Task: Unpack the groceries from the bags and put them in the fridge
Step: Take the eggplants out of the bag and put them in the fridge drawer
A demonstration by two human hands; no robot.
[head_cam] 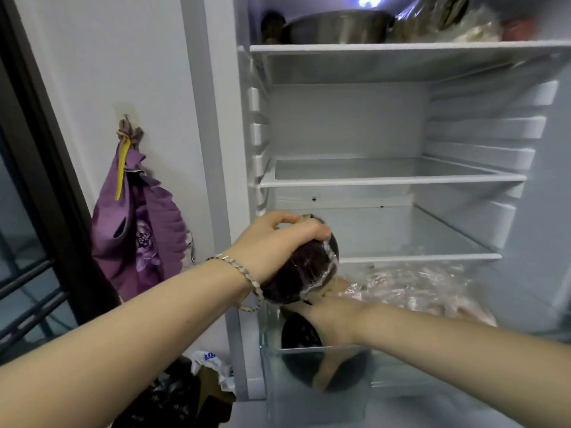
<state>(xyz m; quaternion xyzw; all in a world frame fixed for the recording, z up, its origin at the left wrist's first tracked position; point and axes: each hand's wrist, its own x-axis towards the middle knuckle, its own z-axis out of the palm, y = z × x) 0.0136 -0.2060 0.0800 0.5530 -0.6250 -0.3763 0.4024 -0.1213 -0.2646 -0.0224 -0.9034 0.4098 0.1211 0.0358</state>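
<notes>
My left hand (278, 239) grips from above a round, dark purple vegetable wrapped in cling film (304, 273). I hold it at the left front of the open fridge, just over the clear crisper drawer (309, 396). My right hand (335, 290) reaches in under the vegetable. Most of that hand is hidden behind it, so I cannot tell its grip. A second dark round vegetable (298, 332) lies in the drawer below. A crumpled clear plastic bag of food (417, 285) fills the drawer's right side.
Two glass shelves, a middle one (392, 180) and a lower one (417, 257), are bare. The top shelf holds a steel pot (336, 26) and bagged food. A purple apron (139, 230) hangs on the wall at left. Shopping bags (210, 362) lie on the floor.
</notes>
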